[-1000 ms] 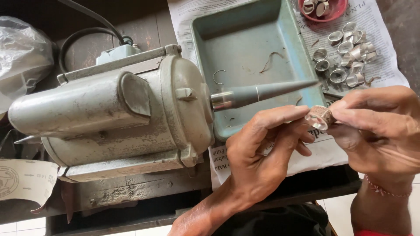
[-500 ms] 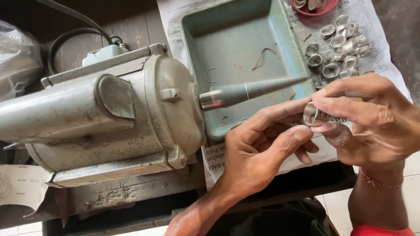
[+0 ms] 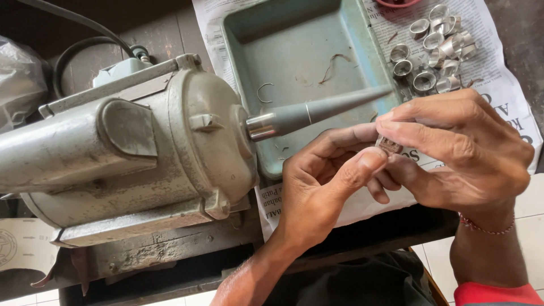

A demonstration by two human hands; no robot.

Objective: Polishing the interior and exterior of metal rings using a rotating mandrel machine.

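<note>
Both hands pinch one small metal ring (image 3: 390, 145) between them, the left hand (image 3: 323, 187) pressing it with thumb and forefinger and the right hand (image 3: 459, 150) closing on it from above, just below the tapered spindle (image 3: 317, 111) of a grey bench motor (image 3: 124, 153). A firm, fingertip-only hold, well clear of the spindle's point, looks wisest here. Beyond lie a green metal tray (image 3: 351, 34) and a heap of silver rings (image 3: 436, 56) on newspaper (image 3: 510, 96).

A small metalworking workshop is shown: a worn grey motor (image 3: 124, 153) with a tapered spindle (image 3: 317, 110) is mounted on a grimy bench (image 3: 170, 266), beside a metal tray (image 3: 238, 62) and silver rings (image 3: 436, 51) laid on newspaper (image 3: 510, 79).
</note>
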